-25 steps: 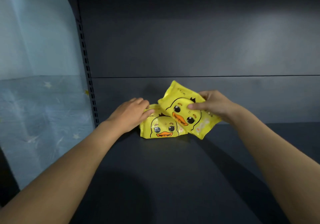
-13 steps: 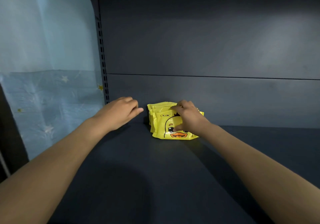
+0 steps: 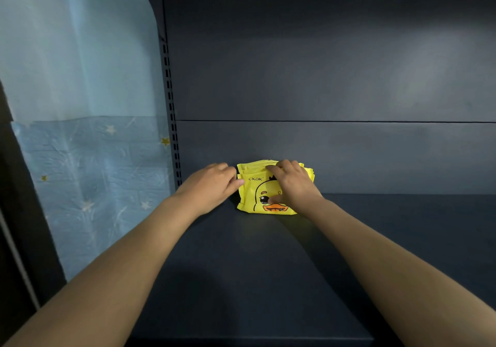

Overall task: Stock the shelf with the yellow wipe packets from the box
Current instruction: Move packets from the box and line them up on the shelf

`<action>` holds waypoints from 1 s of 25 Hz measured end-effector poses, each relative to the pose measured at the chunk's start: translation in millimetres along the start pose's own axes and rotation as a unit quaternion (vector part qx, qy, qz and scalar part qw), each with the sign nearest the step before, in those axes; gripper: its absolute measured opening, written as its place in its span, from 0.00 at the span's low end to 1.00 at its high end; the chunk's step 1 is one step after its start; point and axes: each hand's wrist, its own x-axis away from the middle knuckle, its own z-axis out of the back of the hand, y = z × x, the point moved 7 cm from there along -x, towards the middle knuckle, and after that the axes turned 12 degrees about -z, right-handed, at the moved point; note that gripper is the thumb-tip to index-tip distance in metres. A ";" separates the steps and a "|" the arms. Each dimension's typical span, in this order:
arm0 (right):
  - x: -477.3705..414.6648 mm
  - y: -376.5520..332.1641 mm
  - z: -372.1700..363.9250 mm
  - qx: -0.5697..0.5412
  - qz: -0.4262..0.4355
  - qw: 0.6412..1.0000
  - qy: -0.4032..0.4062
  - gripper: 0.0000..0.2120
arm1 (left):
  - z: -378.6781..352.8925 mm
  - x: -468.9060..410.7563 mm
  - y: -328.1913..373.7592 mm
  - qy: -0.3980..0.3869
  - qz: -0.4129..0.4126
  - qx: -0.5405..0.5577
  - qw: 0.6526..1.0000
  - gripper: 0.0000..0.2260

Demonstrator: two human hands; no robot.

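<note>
Since the earlier frames the tilted packet had come down out of the air and joined the others, and the left hand, which had been lying apart, had closed in until its fingertips touched the left edge of the yellow wipe packets.

The packets sat far back on the shelf, toward its left end, just in front of the back panel and near the slotted upright. They appeared to stand on edge, one behind another, the duck face turned to the near side (presumably so a shopper would see it).

The right hand had its grip clamped on the pile: fingers hooked over the top edges, thumb pressed to the printed front. The left hand's grip was apart, its fingers fairly straight and nudging the side. This looked like squaring up: one hand kept the soft packs from toppling while the other pushed their edges flush.

A blue starred cloth hung to the left of the shelf. The box was out of view, so how many packets remained could not be told.
</note>
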 end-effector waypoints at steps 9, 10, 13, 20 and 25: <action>30.4 30.1 54.1 -0.005 -0.040 0.997 -0.058 0.28 | 31.6 -10.1 39.8 -0.033 0.001 -0.015 0.999 0.14; 35.5 38.7 62.3 -0.005 -0.048 0.996 -0.081 0.27 | 38.7 -12.0 47.0 -0.054 0.005 -0.023 0.998 0.14; 58.3 67.9 92.5 0.023 -0.064 0.991 -0.117 0.24 | 68.4 -16.9 76.6 -0.087 0.017 -0.037 0.995 0.13; 140.6 146.6 174.0 0.058 -0.077 0.987 -0.125 0.22 | 135.5 -7.4 181.8 -0.066 0.053 -0.077 0.993 0.12; 213.3 204.1 219.0 0.035 -0.083 0.989 -0.114 0.23 | 158.9 7.2 276.1 -0.031 0.103 -0.118 0.987 0.15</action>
